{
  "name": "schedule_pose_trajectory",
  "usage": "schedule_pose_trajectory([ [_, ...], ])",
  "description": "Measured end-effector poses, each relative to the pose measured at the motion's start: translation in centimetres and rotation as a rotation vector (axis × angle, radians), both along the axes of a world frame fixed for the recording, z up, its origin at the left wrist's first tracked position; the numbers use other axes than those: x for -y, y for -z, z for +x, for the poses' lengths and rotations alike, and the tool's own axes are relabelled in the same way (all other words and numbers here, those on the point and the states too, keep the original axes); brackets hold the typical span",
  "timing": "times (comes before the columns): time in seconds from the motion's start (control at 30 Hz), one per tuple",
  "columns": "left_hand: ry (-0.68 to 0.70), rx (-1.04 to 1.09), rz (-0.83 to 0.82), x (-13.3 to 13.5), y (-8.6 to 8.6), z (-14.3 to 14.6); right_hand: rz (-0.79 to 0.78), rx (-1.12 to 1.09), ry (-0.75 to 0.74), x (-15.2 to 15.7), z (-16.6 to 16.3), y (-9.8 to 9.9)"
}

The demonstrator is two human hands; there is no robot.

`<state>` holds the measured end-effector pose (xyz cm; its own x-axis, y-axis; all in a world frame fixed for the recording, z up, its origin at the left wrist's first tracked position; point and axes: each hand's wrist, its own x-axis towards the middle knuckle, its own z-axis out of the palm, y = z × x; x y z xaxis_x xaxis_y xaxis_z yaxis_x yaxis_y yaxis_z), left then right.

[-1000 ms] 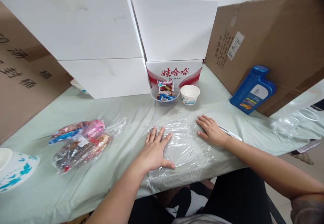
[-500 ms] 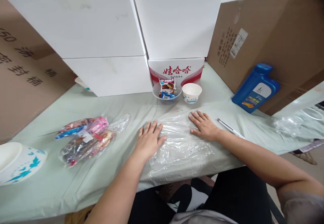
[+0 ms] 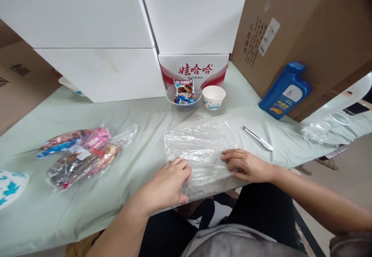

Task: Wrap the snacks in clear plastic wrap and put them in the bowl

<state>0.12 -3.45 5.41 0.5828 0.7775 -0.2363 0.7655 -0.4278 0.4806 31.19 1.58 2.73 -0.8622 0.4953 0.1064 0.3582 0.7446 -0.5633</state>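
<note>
The left hand [image 3: 171, 179] lies palm down across the near left part of the crinkled clear plastic sheet [image 3: 197, 144], its fingers bent and its thumb apart, near the bench edge. The right hand [image 3: 248, 166] comes in from the other side, fingers curled over the sheet's right part. Whether either set of fingers pinches the film or merely rests on it, I cannot tell. The sheet lies on the bench [image 3: 148, 115], which wears a pale green, wrinkled cloth. A utility knife [image 3: 258, 138] lies beyond the right hand. White boxes [image 3: 95, 21] stand at the back, a brown carton [image 3: 296, 32] at the right.
</note>
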Motion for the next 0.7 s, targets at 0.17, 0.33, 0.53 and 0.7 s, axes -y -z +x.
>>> schedule_pose_trajectory([
  [0.17, -0.012, 0.161, -0.143, -0.8, -0.3, -1.2, -0.279, -0.127, 0.249, 0.7, 1.2, 0.7],
  [0.33, -0.12, 0.412, -0.485, -1.3, -0.9, -2.8, -0.632, -0.334, 0.496, 0.2, 1.7, 1.0],
  [0.53, -0.46, 0.499, -0.315, -3.0, 1.7, -2.6, -0.944, -0.551, 0.491, -0.5, 1.0, 0.6],
  [0.7, -0.614, 0.537, -0.264, -3.8, 2.6, -2.0, -1.126, -0.709, 0.575, -1.4, -0.1, 0.7],
])
